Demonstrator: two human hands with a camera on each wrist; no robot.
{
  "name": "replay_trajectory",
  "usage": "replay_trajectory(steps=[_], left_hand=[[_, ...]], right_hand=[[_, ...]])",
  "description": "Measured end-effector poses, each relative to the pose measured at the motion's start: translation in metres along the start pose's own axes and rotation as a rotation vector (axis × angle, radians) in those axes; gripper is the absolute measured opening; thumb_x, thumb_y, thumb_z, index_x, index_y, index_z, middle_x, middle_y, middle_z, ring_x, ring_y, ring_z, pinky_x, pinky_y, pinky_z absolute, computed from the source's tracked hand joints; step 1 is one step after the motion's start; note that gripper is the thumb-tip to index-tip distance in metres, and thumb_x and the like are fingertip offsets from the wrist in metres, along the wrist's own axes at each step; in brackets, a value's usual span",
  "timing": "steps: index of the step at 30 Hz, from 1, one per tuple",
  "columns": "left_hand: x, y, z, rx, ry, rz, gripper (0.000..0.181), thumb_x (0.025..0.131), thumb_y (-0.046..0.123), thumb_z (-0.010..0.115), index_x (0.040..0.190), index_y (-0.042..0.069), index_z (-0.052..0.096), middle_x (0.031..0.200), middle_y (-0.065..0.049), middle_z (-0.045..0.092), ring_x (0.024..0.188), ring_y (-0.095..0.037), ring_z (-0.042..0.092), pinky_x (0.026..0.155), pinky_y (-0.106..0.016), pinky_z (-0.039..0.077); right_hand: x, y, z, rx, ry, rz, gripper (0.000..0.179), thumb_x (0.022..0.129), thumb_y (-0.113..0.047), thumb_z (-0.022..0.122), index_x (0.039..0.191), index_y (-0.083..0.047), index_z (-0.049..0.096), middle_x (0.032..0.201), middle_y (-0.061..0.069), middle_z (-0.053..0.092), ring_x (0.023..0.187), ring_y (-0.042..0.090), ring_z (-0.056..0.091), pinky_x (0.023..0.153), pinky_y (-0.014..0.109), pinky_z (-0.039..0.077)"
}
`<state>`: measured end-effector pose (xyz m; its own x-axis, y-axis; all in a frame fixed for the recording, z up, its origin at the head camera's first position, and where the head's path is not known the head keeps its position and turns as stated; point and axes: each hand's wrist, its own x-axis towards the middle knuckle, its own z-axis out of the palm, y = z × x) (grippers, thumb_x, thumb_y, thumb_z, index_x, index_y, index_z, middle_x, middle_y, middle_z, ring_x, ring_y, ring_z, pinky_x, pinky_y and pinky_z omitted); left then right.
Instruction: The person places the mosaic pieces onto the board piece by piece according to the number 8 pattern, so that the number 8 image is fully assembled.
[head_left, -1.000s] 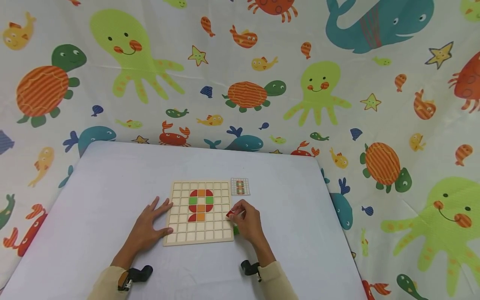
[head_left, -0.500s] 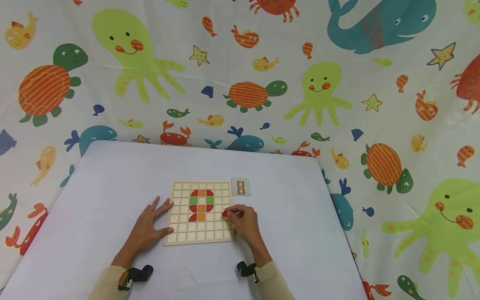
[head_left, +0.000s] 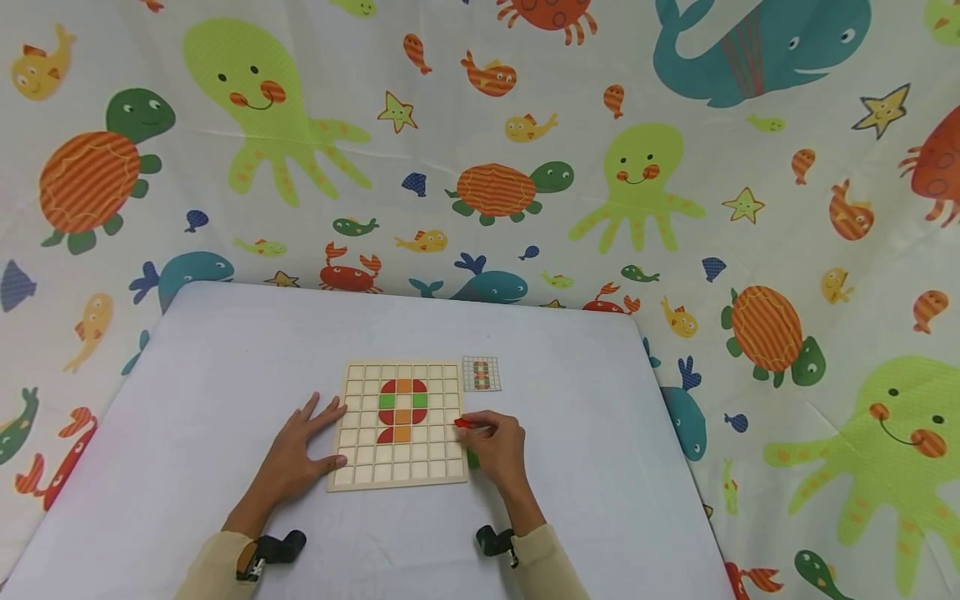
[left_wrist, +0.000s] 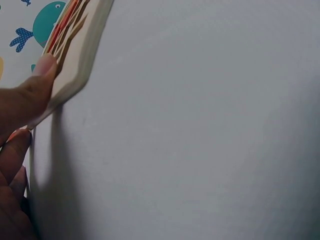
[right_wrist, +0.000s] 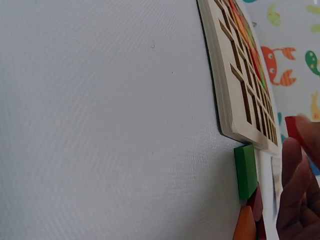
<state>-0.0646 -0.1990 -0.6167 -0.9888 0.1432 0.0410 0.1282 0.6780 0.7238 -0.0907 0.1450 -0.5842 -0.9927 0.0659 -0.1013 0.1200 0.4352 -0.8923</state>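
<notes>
A wooden grid board (head_left: pixel 363 454) lies on the white table, with red, orange and green tiles set in several of its cells. My left hand (head_left: pixel 294 450) rests at the board's left edge, fingers spread; in the left wrist view its thumb (left_wrist: pixel 45 67) touches the rim. Between the thumb and fingers of my right hand (head_left: pixel 501 446) is a small red tile (head_left: pixel 462 423), pinched above the board's right edge. Its exact shape is partly covered by the fingertips. A printed pattern card (head_left: pixel 481 373) lies beside the board's upper right corner.
Beside the board's right edge lie loose pieces, partly hidden under my right hand: a green block (right_wrist: pixel 245 171), an orange block (right_wrist: pixel 245 223) and dark red ones. A sea-animal patterned cloth (head_left: pixel 420 150) hangs behind the white table (head_left: pixel 585 400).
My right hand moved slightly left over the board, then back right, and the red tile turned between its fingers. The left hand and the tiles in the board stayed put.
</notes>
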Motion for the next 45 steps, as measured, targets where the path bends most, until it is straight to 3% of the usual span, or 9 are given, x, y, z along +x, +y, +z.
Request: replay_trajectory(steps=[7,12,20,25,31,37,45], left_hand=[[-0.001,0.001,-0.001,-0.003,-0.020,-0.035,0.087,0.080,0.025,0.092,0.156,0.011,0.052,0.170,-0.023,0.037,0.161,-0.054,0.020,0.128,-0.075,0.014],[0.000,0.001,-0.001,-0.006,-0.019,-0.035,0.088,0.080,0.024,0.092,0.157,0.011,0.052,0.170,-0.024,0.035,0.161,-0.054,0.020,0.127,-0.076,0.015],[0.001,0.003,-0.002,-0.004,-0.025,-0.032,0.088,0.080,0.024,0.092,0.157,0.010,0.051,0.170,-0.023,0.036,0.162,-0.052,0.018,0.130,-0.073,0.012],[0.001,0.005,-0.003,-0.008,-0.032,-0.043,0.087,0.081,0.025,0.091,0.157,0.010,0.051,0.170,-0.024,0.035,0.161,-0.053,0.018,0.129,-0.075,0.013],[0.000,0.005,-0.002,-0.008,-0.035,-0.048,0.087,0.081,0.026,0.091,0.157,0.010,0.051,0.170,-0.025,0.035,0.161,-0.055,0.018,0.128,-0.076,0.013],[0.001,0.003,-0.002,-0.003,-0.039,-0.061,0.088,0.081,0.027,0.091,0.158,0.012,0.051,0.172,-0.025,0.031,0.161,-0.054,0.017,0.129,-0.075,0.013],[0.001,0.003,-0.002,-0.002,-0.041,-0.061,0.088,0.081,0.026,0.091,0.158,0.012,0.051,0.172,-0.026,0.031,0.161,-0.055,0.018,0.128,-0.076,0.013]], right_hand=[[0.001,-0.001,0.003,-0.039,0.019,-0.041,0.005,0.097,-0.021,0.079,0.098,-0.017,0.081,0.083,0.000,0.075,0.068,0.008,0.061,0.056,0.018,0.052],[0.001,-0.007,0.012,-0.062,0.015,-0.040,0.005,0.096,-0.023,0.081,0.097,-0.019,0.083,0.088,-0.002,0.075,0.073,0.010,0.059,0.060,0.020,0.051],[0.000,-0.013,0.037,-0.035,-0.002,-0.071,0.009,0.096,-0.016,0.079,0.104,-0.020,0.082,0.083,-0.006,0.075,0.072,0.006,0.060,0.063,0.016,0.052],[-0.002,-0.020,0.053,-0.097,0.016,-0.034,0.004,0.093,-0.020,0.082,0.096,-0.021,0.083,0.076,-0.011,0.071,0.067,0.004,0.057,0.058,0.017,0.046],[-0.005,-0.024,0.067,-0.171,0.049,-0.060,0.002,0.092,-0.019,0.083,0.091,-0.017,0.082,0.070,-0.011,0.067,0.067,0.003,0.054,0.059,0.019,0.044],[-0.006,-0.026,0.070,-0.264,0.054,-0.109,0.004,0.090,-0.016,0.082,0.089,-0.018,0.079,0.067,-0.011,0.063,0.063,0.001,0.051,0.055,0.018,0.041],[-0.007,-0.030,0.068,-0.303,0.040,-0.076,0.010,0.089,-0.021,0.087,0.092,-0.017,0.079,0.068,-0.011,0.058,0.067,0.004,0.050,0.057,0.019,0.041]])
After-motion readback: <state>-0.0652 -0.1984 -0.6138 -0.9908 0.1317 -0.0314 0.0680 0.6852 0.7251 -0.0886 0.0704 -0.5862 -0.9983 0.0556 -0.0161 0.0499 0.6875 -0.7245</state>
